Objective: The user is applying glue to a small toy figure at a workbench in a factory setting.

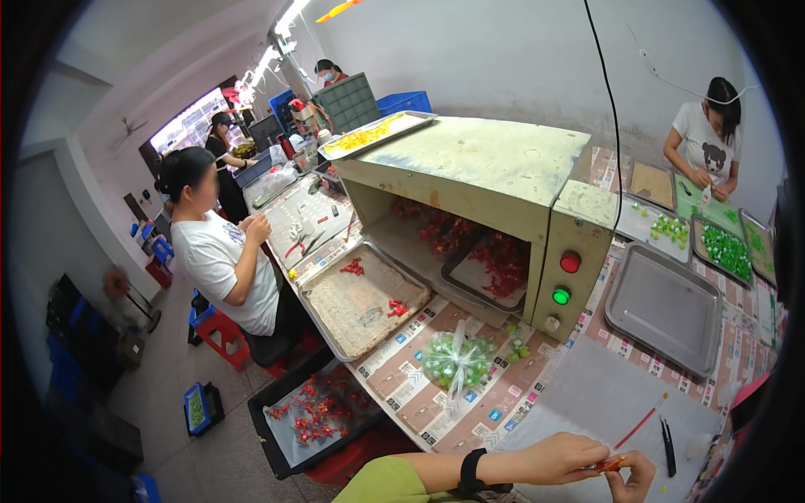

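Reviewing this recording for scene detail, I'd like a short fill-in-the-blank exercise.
Left hand and right hand hold a red-orange piece; the black wristband circles the ____ wrist.
Tweezers lie to the ____ of the red paintbrush.
On the beige machine, directly below the red button, is a ____ one.

left; right; green

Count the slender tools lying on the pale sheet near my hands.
2: a thin red brush-like tool beyond your right hand, and black tweezers to that hand's right. Others may be hidden beneath it or your left hand.
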`<action>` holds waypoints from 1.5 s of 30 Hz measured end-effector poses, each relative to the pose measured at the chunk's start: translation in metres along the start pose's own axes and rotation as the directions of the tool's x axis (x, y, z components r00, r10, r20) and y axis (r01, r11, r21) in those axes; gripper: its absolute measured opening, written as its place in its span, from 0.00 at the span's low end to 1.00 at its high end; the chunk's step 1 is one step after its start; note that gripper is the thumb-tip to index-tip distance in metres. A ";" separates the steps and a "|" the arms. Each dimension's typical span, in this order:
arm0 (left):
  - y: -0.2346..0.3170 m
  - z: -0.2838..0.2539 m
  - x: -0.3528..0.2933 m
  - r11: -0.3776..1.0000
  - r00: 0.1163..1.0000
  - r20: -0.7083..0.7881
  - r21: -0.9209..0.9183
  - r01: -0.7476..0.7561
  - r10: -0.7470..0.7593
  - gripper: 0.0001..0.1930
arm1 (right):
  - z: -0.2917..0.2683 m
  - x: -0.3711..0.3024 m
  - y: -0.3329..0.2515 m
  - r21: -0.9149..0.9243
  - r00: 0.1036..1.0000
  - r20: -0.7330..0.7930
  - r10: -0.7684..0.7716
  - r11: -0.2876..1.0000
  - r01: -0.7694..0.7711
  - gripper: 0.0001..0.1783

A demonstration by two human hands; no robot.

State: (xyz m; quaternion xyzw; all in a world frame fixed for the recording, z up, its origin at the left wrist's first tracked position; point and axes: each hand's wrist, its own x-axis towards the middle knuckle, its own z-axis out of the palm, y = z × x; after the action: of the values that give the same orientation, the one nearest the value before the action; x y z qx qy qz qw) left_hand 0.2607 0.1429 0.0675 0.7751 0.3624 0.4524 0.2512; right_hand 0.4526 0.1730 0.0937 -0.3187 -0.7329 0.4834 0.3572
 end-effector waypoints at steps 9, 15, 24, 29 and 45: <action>-0.004 -0.003 0.004 0.989 0.992 0.077 -0.103 0.110 -0.103 0.10 | -0.002 0.006 0.001 -0.028 0.999 0.029 0.037 0.999 -0.036 0.05; -0.007 0.000 0.004 0.986 0.993 0.060 -0.125 0.112 -0.106 0.10 | -0.002 0.005 0.005 0.025 0.999 0.017 0.049 0.998 -0.050 0.05; -0.003 -0.001 0.002 0.985 0.991 0.071 -0.126 0.118 -0.110 0.09 | -0.004 0.007 -0.001 -0.009 0.997 0.071 0.039 0.999 -0.039 0.05; -0.002 -0.003 -0.001 0.986 0.991 0.058 -0.111 0.127 -0.121 0.10 | -0.001 0.007 0.001 0.003 0.996 0.062 0.056 0.998 -0.056 0.06; 0.002 -0.001 0.000 0.985 0.988 0.066 -0.097 0.143 -0.137 0.09 | -0.004 0.007 -0.005 0.003 0.995 0.062 0.075 0.997 -0.075 0.05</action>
State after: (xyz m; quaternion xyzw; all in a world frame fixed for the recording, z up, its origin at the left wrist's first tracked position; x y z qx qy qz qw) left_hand 0.2608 0.1421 0.0690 0.7471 0.3852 0.4281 0.3320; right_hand 0.4514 0.1788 0.1008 -0.3302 -0.7298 0.5080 0.3168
